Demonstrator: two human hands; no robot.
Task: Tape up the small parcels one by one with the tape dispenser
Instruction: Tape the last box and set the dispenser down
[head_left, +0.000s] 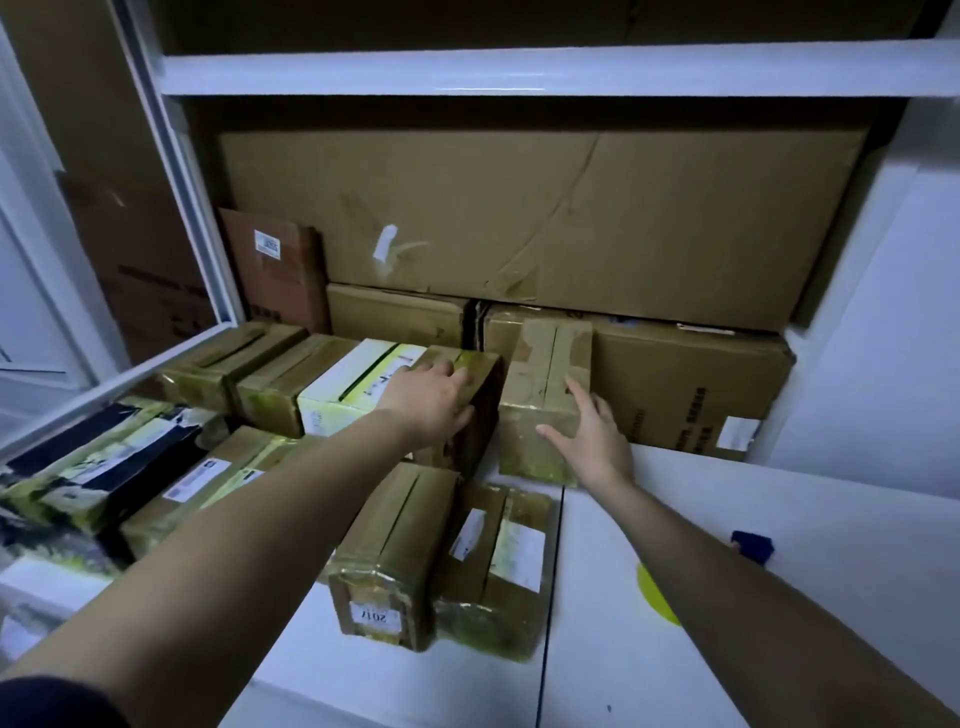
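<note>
Both arms reach forward to mid-frame. The left hand (434, 400) rests fingers-relaxed on a brown taped cardboard parcel (467, 410); the right hand (592, 436), fingers spread, touches an upright tape-wrapped cardboard parcel (545, 395) on the white table (675, 649).

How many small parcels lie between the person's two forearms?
2: a brown taped cardboard parcel labelled 2017, and another bearing white labels right beside it; the forearms might hide more.

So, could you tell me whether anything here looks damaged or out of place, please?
Yes. The big flat carton at the back is creased and dented, with a torn white label. The small parcel by the right hand stands on end, apart from the row that the left hand rests on. No tape dispenser is in view.
</note>
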